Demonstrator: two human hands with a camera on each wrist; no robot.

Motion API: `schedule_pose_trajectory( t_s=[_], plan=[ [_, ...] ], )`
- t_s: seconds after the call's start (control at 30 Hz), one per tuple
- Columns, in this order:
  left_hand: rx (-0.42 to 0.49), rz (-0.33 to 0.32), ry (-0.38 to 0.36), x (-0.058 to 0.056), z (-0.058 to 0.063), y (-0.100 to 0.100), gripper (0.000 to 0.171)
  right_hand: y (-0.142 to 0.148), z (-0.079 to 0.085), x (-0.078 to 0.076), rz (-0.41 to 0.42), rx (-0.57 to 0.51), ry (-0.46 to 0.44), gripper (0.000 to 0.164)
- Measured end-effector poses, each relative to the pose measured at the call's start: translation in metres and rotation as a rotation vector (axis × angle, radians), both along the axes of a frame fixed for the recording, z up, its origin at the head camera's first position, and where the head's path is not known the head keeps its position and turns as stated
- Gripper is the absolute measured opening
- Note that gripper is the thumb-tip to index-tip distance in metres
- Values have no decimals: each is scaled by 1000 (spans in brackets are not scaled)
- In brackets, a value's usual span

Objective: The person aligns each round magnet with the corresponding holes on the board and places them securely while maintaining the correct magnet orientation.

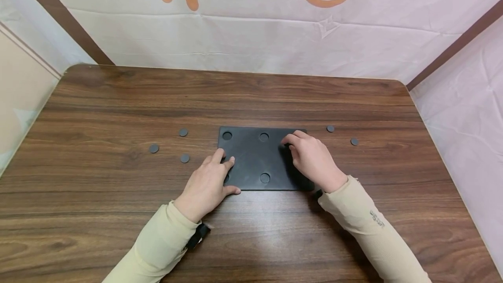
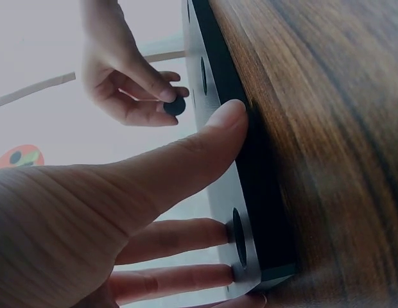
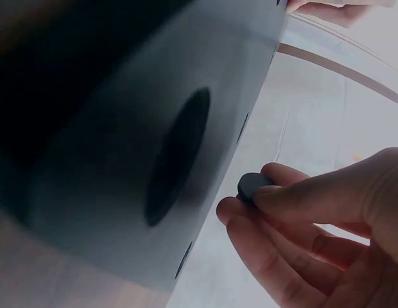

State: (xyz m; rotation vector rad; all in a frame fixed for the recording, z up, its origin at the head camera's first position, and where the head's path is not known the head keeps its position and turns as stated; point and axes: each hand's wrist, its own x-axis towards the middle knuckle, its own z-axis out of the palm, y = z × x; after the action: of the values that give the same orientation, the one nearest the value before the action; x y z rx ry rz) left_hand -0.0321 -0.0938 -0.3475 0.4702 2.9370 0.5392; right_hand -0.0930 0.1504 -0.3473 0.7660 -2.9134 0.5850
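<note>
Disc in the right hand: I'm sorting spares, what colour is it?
Dark grey; the disc shows best in right wrist view.

- Board (image 1: 247, 154): plastic in appearance; upper face smooth and largely matt, with a faint soft sheen.
- Held disc (image 3: 251, 185): smooth, matt face; plastic or rubber, which of the two cannot be told.
- Loose discs (image 1: 153, 148): likewise matt and even-surfaced.
- Table (image 1: 118, 187): wood-grain top, smooth, with a glossy reflection in front of the board.
- Backdrop (image 1: 243, 43): thin cloth, matt, visibly creased.
- Sleeves (image 1: 373, 235): soft matt cloth, finely ribbed along the right forearm.
</note>
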Motion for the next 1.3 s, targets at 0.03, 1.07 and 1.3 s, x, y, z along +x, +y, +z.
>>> schedule_pose_trajectory(
  t_s=[0.03, 1.07, 1.3],
  plan=[
    [0, -1, 0, 0, 0, 0, 70, -1, 0, -1, 0, 4, -1, 23],
    [5, 10, -22, 0, 0, 0, 70, -19, 9, -26, 135, -23, -135, 22],
    [3, 11, -20, 0, 0, 0, 70, -21, 10, -34, 175, -42, -138, 23]
  ],
)
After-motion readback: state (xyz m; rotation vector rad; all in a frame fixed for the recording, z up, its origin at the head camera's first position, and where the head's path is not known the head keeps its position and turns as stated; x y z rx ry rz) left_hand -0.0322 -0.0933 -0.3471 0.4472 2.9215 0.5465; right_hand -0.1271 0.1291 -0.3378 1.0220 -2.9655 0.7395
